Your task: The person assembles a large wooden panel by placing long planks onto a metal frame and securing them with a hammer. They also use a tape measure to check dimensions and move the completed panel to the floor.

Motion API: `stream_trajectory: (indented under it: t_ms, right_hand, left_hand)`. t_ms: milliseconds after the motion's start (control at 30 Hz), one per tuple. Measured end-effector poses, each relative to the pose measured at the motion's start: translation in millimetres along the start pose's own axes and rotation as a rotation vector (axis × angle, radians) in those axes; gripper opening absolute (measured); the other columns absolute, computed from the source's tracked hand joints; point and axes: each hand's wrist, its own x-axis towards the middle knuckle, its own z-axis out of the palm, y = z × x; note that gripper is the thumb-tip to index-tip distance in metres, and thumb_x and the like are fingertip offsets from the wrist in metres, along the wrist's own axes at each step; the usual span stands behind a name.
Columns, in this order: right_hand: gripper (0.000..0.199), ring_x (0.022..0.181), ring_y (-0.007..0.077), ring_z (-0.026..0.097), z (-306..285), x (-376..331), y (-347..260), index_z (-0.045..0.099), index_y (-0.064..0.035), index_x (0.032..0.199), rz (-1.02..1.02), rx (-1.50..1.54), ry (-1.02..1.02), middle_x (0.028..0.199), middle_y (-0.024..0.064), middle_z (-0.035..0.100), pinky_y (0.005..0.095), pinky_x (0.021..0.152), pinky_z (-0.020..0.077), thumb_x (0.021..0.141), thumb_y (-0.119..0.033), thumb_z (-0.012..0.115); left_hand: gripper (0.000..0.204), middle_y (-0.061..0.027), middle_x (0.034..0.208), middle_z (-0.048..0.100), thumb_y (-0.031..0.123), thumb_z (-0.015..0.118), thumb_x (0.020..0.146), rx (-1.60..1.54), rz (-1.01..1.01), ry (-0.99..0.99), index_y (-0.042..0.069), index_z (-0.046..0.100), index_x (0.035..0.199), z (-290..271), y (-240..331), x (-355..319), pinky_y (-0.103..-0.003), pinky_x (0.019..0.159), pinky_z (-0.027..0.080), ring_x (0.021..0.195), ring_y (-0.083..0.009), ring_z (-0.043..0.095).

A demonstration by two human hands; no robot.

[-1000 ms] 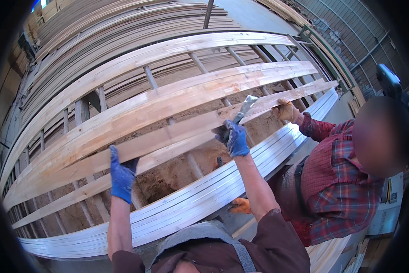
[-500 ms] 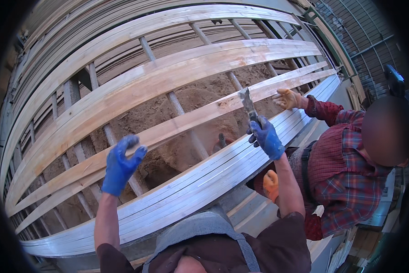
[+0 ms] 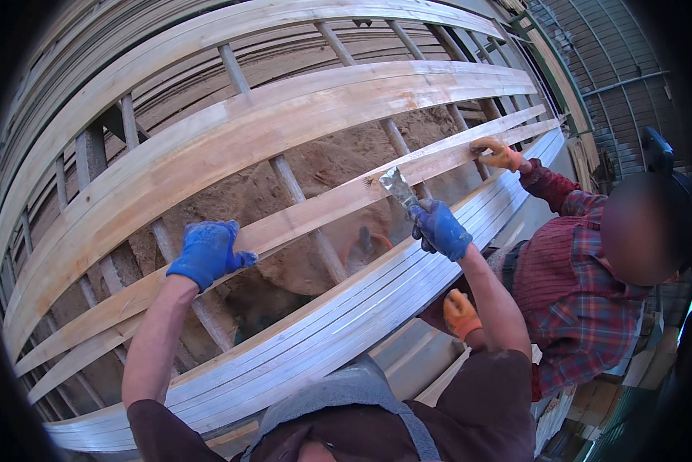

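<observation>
My left hand, in a blue glove, grips a long narrow wooden board from above, its thumb along the near edge. My right hand, also blue-gloved, is closed round a putty knife. The knife's wide, smeared blade points up and left, over the board beside a dark rough knot. Whether the blade touches the wood I cannot tell. Farther right on the same board lies an orange-gloved hand of a co-worker.
Close to me runs a stack of pale boards. Beyond, wider boards rest across round bars above brown sawdust. A reddish round container sits below the bars. At right stands the co-worker, the other orange glove near my right forearm.
My left hand has come down onto the board and taken hold. My right hand has brought the knife lower and left, toward the knot. The co-worker's hand has settled on the board.
</observation>
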Motion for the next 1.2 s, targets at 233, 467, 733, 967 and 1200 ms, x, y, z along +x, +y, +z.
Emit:
stream_trajectory:
  t_ms: [233,467,733,967,1200]
  right_hand:
    - [0.033,0.041,0.01,0.05,17,4,13,0.064,-0.0047,0.095,0.134,0.439,-0.14,0.062,-0.0004,0.055,0.0239,0.035,0.0372,0.102,-0.035,0.054]
    - [0.032,0.042,0.0088,0.049,15,-43,2,0.064,-0.0016,0.105,-0.118,0.55,0.042,0.068,0.0003,0.057,0.0219,0.035,0.0371,0.104,-0.029,0.048]
    - [0.022,0.037,0.0102,0.047,21,-35,19,0.057,-0.0067,0.099,-0.034,0.154,0.162,0.061,0.002,0.055,0.0254,0.034,0.036,0.103,-0.028,0.051]
    - [0.023,0.038,0.0128,0.046,48,-24,33,0.056,-0.0042,0.098,-0.057,0.335,0.212,0.06,0.0047,0.054,0.0288,0.035,0.0361,0.102,-0.026,0.051]
    - [0.026,0.043,0.0123,0.05,52,-31,23,0.056,-0.0035,0.096,-0.041,0.167,0.26,0.061,0.0044,0.056,0.0296,0.04,0.0418,0.103,-0.027,0.051]
  left_hand:
    - [0.06,-0.0173,0.091,0.07,0.063,0.072,0.075,-0.028,0.001,-0.03,0.007,0.068,0.097,-10,2,3,-0.05,0.079,0.05,0.089,-0.0349,0.069]
    - [0.06,-0.0165,0.096,0.071,0.061,0.075,0.073,-0.046,-0.029,0.018,0.007,0.068,0.097,-6,0,-3,-0.051,0.082,0.05,0.093,-0.0344,0.069]
    - [0.064,-0.0167,0.094,0.07,0.065,0.075,0.071,0.079,-0.059,0.05,0.007,0.068,0.098,-14,20,-8,-0.05,0.084,0.047,0.09,-0.0348,0.068]
    - [0.06,-0.0139,0.093,0.071,0.062,0.077,0.07,0.065,-0.061,0.129,0.009,0.069,0.097,-7,18,-14,-0.05,0.085,0.046,0.089,-0.0317,0.069]
    - [0.055,-0.0119,0.092,0.069,0.059,0.077,0.073,0.137,-0.093,0.126,0.011,0.068,0.099,-8,25,-18,-0.053,0.088,0.045,0.085,-0.0304,0.068]
